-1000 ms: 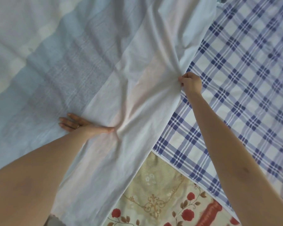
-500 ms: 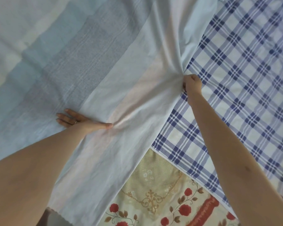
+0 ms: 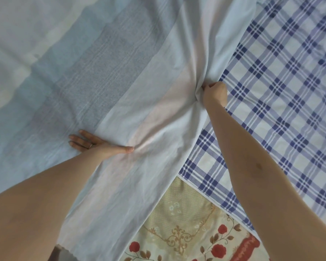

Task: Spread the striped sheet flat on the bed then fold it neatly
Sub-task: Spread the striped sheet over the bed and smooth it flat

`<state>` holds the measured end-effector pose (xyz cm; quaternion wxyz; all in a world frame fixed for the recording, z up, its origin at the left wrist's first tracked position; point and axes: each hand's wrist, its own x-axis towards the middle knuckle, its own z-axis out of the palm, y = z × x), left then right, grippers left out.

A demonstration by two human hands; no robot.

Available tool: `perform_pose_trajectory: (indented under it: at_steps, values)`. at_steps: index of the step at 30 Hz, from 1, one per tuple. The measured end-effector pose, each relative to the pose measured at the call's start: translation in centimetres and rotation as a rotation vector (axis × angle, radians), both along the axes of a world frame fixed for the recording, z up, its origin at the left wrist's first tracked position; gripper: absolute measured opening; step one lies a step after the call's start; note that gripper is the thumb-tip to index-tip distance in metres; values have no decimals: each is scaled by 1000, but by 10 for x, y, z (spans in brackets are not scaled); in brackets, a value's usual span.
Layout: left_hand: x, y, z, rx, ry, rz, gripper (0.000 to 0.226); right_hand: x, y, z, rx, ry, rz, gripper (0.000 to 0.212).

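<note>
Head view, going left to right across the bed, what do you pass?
Left hand flat on the striped sheet → right hand gripping the sheet's bunched edge → blue checked cloth.

Saw a blue-and-white checked cloth (image 3: 280,110) spread flat over the right side, its white-hemmed edge running diagonally down toward the lower right. Found beneath it a beige floral cover (image 3: 179,221), finely dotted, with gold scrollwork and red roses (image 3: 222,229) (brownish leaves on thin stems). Noted a red band (image 3: 246,248) at that cover's lower right, and a brown patch (image 3: 61,255) with a pale scalloped edge at the bottom left — too cropped to identify.
</note>
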<state>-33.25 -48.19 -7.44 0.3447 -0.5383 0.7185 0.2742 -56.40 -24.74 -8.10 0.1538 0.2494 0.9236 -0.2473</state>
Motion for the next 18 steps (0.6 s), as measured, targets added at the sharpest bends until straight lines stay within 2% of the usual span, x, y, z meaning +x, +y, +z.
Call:
perform_pose_trajectory:
  at_steps: [3,6,7,10,12,18]
  values:
    - [-1,-1,0,4,-16,11,180,-8,4,1,-96,-41,-37,12]
    - [-2,0,0,-9,-24,4,178,-12,16,6,-152,-37,-23,29]
    - [-1,0,1,-22,-18,4,176,-12,22,8,-155,-25,-27,28]
    - [0,0,2,-19,-17,0,176,-14,45,17,-177,33,-86,12]
    - [-1,1,5,-8,-6,1,178,-16,53,22,-194,27,-109,16]
    - [-3,2,7,3,-23,6,178,-5,36,19,-453,-40,-374,12]
